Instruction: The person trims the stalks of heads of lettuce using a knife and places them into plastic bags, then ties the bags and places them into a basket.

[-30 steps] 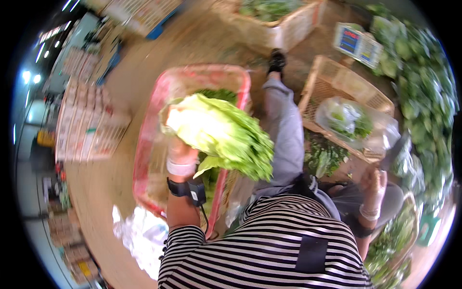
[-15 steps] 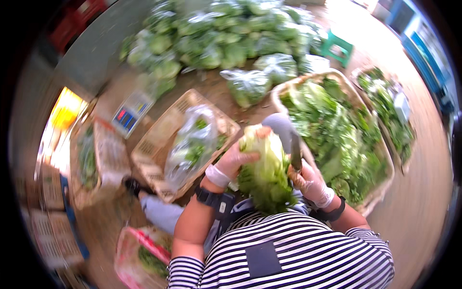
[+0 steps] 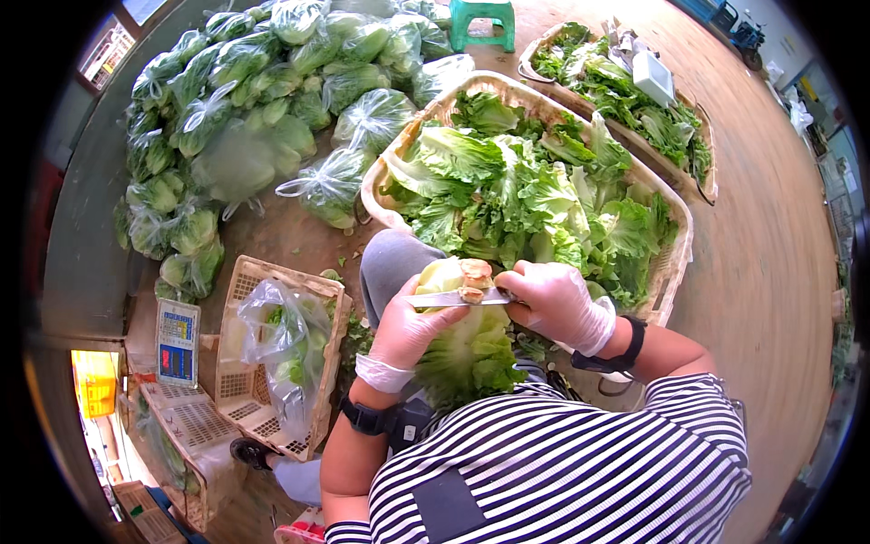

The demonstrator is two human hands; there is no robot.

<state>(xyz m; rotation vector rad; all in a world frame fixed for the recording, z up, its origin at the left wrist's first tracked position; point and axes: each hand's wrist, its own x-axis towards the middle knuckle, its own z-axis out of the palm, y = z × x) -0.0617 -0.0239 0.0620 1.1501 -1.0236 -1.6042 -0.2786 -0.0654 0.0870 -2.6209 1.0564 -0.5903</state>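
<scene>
My left hand (image 3: 401, 328), in a thin pale glove, is closed round a green lettuce head (image 3: 471, 354) held in front of my striped shirt. The browned stem end (image 3: 475, 270) points away from me. My right hand (image 3: 560, 306), gloved too, grips a knife (image 3: 442, 299) whose blade lies crosswise at the stem. A brownish piece of stem sits on the near side of the blade; whether it is fully cut off I cannot tell. The handle is hidden in my fist. Just beyond my hands stands a large crate (image 3: 685, 249) heaped with loose lettuce leaves (image 3: 517, 186).
Bagged lettuces (image 3: 272, 59) are piled at the far left. To my left are a crate (image 3: 237, 288) holding a clear plastic bag (image 3: 313, 349) of greens, and a digital scale (image 3: 178, 344). Farther off stand a green stool (image 3: 482, 13) and another crate (image 3: 710, 177) of leaves.
My view has swung to the right. The lettuce has been tipped so its stem end shows, and the knife has moved from upright beside it to lying across the stem.
</scene>
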